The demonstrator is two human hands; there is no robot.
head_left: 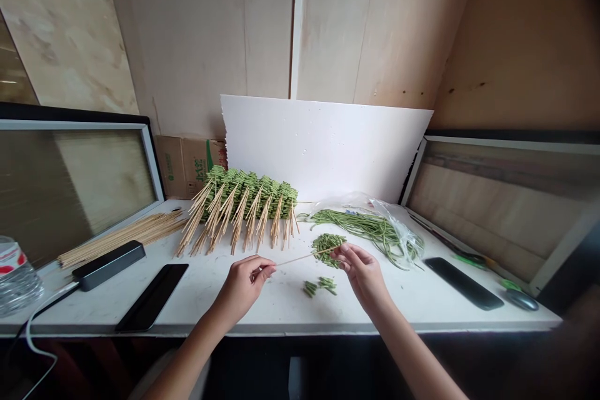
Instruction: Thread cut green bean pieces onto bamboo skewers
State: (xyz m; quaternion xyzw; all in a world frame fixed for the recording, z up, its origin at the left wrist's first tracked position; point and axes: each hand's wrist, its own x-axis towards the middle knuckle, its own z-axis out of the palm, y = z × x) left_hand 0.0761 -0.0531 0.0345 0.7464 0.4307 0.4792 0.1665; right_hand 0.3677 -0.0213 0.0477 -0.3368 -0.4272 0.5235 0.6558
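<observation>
My left hand (246, 280) is closed in a pinch on one end of a thin bamboo skewer (300, 259). The skewer runs level across to my right hand (362, 267), whose thumb and fingers close at its other end; I cannot make out whether a bean piece is also between them. Just behind the skewer lies a pile of cut green bean pieces (327, 241). Two small groups of cut pieces (327, 285) rest on the table nearer to me. Long uncut green beans (360, 225) lie partly in a clear plastic bag (405, 234) behind my right hand.
Stacked bean skewers (255, 197) stand at the back, sticks pointing toward me. Loose bamboo skewers (126, 234), a dark box (110, 264), a phone (154, 297) and a water bottle (17, 278) lie left. At right are a black slab (463, 283) and a knife (462, 252). White board (323, 144) behind.
</observation>
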